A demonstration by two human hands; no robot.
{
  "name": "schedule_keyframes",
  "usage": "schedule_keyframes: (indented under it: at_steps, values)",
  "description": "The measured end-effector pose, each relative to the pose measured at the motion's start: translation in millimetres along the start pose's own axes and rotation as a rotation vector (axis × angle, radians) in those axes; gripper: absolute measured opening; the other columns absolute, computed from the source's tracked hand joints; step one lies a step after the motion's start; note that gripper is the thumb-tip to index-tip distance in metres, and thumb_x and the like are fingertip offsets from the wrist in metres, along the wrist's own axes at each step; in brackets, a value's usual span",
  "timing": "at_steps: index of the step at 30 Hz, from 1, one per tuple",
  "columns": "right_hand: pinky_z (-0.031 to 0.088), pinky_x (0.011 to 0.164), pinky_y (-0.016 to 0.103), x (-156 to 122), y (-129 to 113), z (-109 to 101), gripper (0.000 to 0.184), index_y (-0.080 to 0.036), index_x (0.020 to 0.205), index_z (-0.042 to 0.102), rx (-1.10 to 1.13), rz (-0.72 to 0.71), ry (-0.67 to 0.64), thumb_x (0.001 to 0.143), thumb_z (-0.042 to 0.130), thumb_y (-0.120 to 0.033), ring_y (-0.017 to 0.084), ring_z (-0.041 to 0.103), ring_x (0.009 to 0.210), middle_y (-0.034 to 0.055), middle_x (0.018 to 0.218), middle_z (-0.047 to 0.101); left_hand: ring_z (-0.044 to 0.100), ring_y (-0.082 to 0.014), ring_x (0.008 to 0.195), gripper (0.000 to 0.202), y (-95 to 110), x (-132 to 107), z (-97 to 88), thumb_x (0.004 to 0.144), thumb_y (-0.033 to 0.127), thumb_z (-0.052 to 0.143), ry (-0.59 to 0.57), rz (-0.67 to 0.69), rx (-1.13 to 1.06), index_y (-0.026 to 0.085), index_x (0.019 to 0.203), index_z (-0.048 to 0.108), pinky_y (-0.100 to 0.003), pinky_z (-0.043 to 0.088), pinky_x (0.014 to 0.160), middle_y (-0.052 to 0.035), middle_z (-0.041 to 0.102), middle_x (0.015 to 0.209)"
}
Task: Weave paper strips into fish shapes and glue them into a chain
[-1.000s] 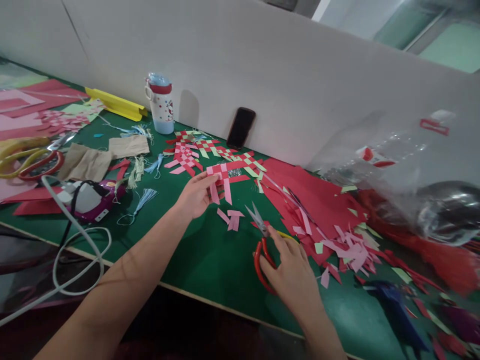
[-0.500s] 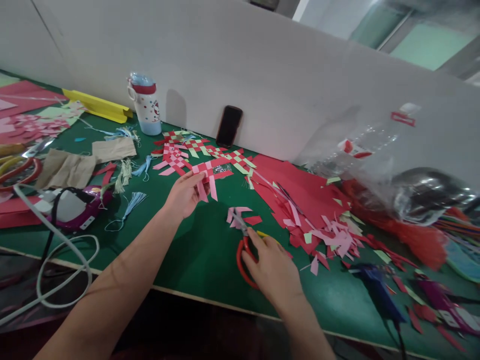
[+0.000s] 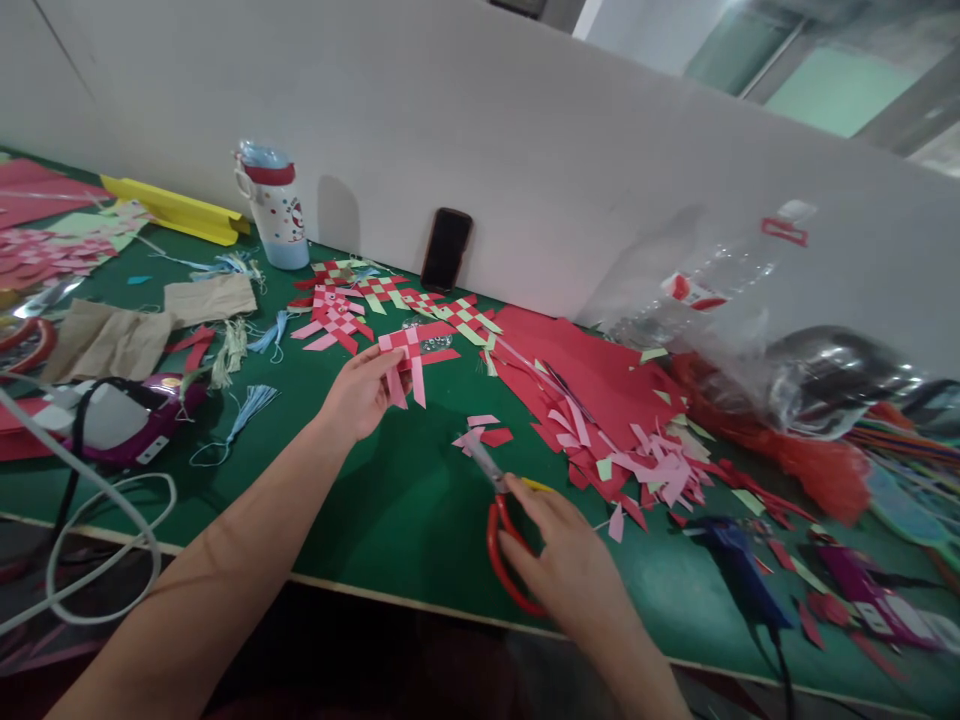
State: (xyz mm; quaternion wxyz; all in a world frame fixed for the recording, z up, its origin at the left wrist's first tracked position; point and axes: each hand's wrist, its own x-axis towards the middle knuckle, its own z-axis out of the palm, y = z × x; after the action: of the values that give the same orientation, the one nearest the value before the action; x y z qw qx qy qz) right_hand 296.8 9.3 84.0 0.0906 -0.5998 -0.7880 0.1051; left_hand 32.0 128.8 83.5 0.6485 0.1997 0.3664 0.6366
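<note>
My left hand (image 3: 358,390) pinches a small woven piece of red and pink paper strips (image 3: 409,356) and holds it just above the green table (image 3: 390,510). My right hand (image 3: 570,570) lies on a pair of red-handled scissors (image 3: 501,520) that rest on the table, fingers over the handle loops. The scissor blades point toward a few pink and red paper offcuts (image 3: 480,432). More woven paper pieces (image 3: 352,305) lie beyond my left hand.
A white cup with a lid (image 3: 271,208) and a dark phone (image 3: 445,250) stand against the white partition. Red sheets and a scrap pile (image 3: 615,420) lie at the right, beside clear plastic bags (image 3: 780,330). A blue glue gun (image 3: 739,570), tassels (image 3: 240,410) and a white cable (image 3: 97,540) lie around.
The view has shifted, so everything sits lower and further left. My left hand keeps the woven piece. My right hand has slid the scissors a little toward the paper offcuts.
</note>
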Motion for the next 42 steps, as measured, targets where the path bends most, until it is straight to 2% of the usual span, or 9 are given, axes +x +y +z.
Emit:
schedule_keyframes:
  at_steps: [3, 5, 12, 17, 21, 27, 30, 34, 42]
  values:
    - [0.05, 0.093, 0.04, 2.5, -22.3, 5.7, 0.049, -0.024, 0.132, 0.057, 0.021, -0.02, -0.073, 0.084, 0.055, -0.034, 0.024, 0.062, 0.107, 0.0079, 0.114, 0.067, 0.064, -0.0122, 0.058, 0.004, -0.6, 1.0, -0.8, 0.075, 0.015, 0.071, 0.012, 0.007, 0.002, 0.014, 0.078, 0.068, -0.023, 0.052, 0.053, -0.0024, 0.068, 0.069]
    - [0.051, 0.091, 0.039, 6.2, -19.4, 2.8, 0.048, -0.024, 0.132, 0.057, 0.001, 0.04, -0.08, 0.085, 0.054, -0.034, 0.023, 0.064, 0.104, 0.0082, 0.114, 0.067, 0.064, -0.0122, 0.059, 0.005, -0.9, 1.5, -1.4, 0.075, 0.015, 0.071, 0.009, 0.003, 0.003, 0.013, 0.079, 0.068, -0.023, 0.052, 0.054, -0.0027, 0.068, 0.07]
    - [0.056, 0.068, 0.044, 6.6, 45.8, -24.1, 0.056, -0.02, 0.136, 0.053, -0.202, 0.417, 0.087, 0.087, 0.047, -0.047, 0.026, 0.069, 0.076, 0.0131, 0.106, 0.069, 0.065, -0.0121, 0.062, 0.007, 0.7, 0.4, -0.9, 0.075, 0.017, 0.072, 0.001, -0.002, -0.013, 0.014, 0.079, 0.068, -0.023, 0.053, 0.059, -0.0027, 0.069, 0.072]
    - [0.054, 0.088, 0.037, -7.1, 10.8, -8.4, 0.047, -0.028, 0.13, 0.057, 0.018, 0.091, -0.017, 0.084, 0.054, -0.037, 0.022, 0.066, 0.104, 0.0046, 0.122, 0.067, 0.065, -0.0126, 0.062, 0.005, -0.4, -0.7, 0.5, 0.076, 0.016, 0.071, -0.007, -0.004, 0.014, 0.014, 0.08, 0.068, -0.023, 0.052, 0.057, -0.0038, 0.069, 0.073]
    - [0.054, 0.087, 0.039, -2.9, -17.6, -3.8, 0.046, -0.028, 0.132, 0.057, 0.016, 0.1, -0.141, 0.086, 0.052, -0.036, 0.023, 0.068, 0.102, 0.0042, 0.123, 0.067, 0.065, -0.0126, 0.062, 0.003, -2.1, 0.4, -0.5, 0.077, 0.016, 0.07, 0.004, 0.002, 0.027, 0.014, 0.079, 0.068, -0.023, 0.052, 0.056, -0.0032, 0.069, 0.072]
    - [0.056, 0.07, 0.043, -2.3, 36.9, -31.2, 0.054, -0.022, 0.135, 0.054, -0.254, 0.469, 0.01, 0.089, 0.044, -0.047, 0.03, 0.071, 0.089, 0.0129, 0.113, 0.07, 0.065, -0.0124, 0.064, 0.004, -0.9, -0.7, 0.1, 0.078, 0.016, 0.068, -0.002, 0.007, 0.028, 0.014, 0.081, 0.069, -0.022, 0.053, 0.057, -0.0037, 0.069, 0.074]
    - [0.056, 0.069, 0.038, -15.7, 51.5, -32.8, 0.05, -0.029, 0.133, 0.056, -0.184, 0.402, 0.062, 0.086, 0.048, -0.046, 0.027, 0.071, 0.089, 0.0078, 0.113, 0.07, 0.064, -0.0119, 0.063, 0.004, -1.1, -1.9, 1.3, 0.078, 0.016, 0.069, -0.011, 0.003, 0.032, 0.013, 0.08, 0.07, -0.022, 0.053, 0.057, -0.0039, 0.068, 0.074]
    - [0.055, 0.08, 0.034, -24.9, 45.0, -18.3, 0.048, -0.031, 0.132, 0.056, 0.004, 0.221, -0.04, 0.085, 0.05, -0.04, 0.021, 0.069, 0.096, 0.0026, 0.115, 0.07, 0.062, -0.0113, 0.061, 0.004, -3.6, -1.7, 0.9, 0.077, 0.016, 0.069, -0.019, -0.005, 0.05, 0.014, 0.081, 0.069, -0.022, 0.052, 0.056, -0.0029, 0.067, 0.073]
    - [0.056, 0.079, 0.039, -15.8, 88.9, -28.0, 0.052, -0.027, 0.129, 0.06, -0.095, 0.466, 0.033, 0.082, 0.049, -0.049, 0.027, 0.069, 0.098, 0.0059, 0.117, 0.07, 0.062, -0.0108, 0.061, 0.01, -6.9, 1.9, -2.5, 0.075, 0.017, 0.072, -0.007, -0.001, 0.07, 0.013, 0.084, 0.069, -0.022, 0.052, 0.057, -0.0023, 0.067, 0.073]
